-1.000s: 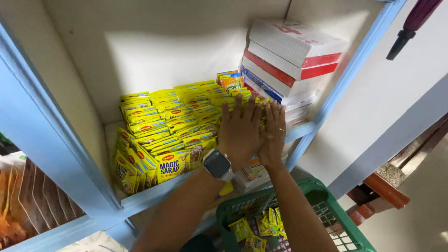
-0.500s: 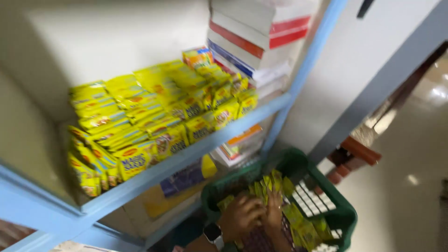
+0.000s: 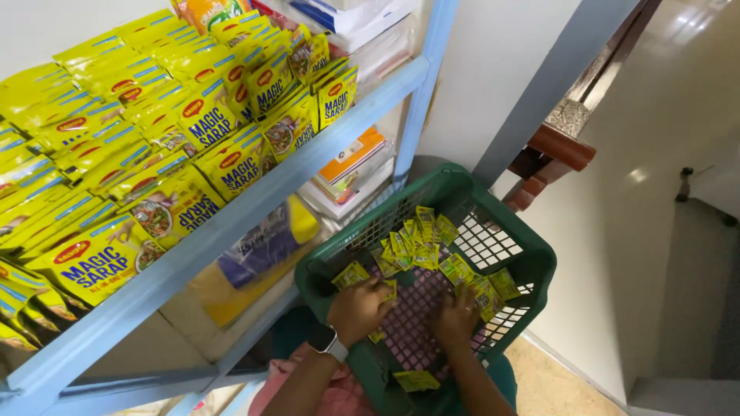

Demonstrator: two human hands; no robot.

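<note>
Both hands were down inside the green basket (image 3: 532, 254), which served as the landmark; the left hand (image 3: 358, 308) lay at the basket's near-left corner, fingers curled down onto a yellow sachet (image 3: 351, 274); whether it had truly clamped that sachet or only pressed on it, I could not tell; the right hand (image 3: 456, 317) rested palm-down toward the basket's near middle, fingers together and bent on the lattice floor, apparently closing on nothing yet, though its fingertips were hidden. A watch (image 3: 328, 340) sat on the left wrist; both forearms came in from below the basket's near rim.

The sachets (image 3: 420, 239) lay loose, mostly toward the basket's far and right sides; one stray sachet (image 3: 416, 379) hung at the near rim, half outside; it looked likely to slide off if a forearm brushed it or the basket tipped. The basket seemed to rest on the person's lap rather than on a firm surface, so a hard push from either hand could have rocked it and spilled packets. Small flat sachets might also have slipped edgewise through the lattice holes. Above and left of the basket, the packets on the blue shelf (image 3: 231, 223) overhung its edge; a rising arm could have knocked some down.
</note>
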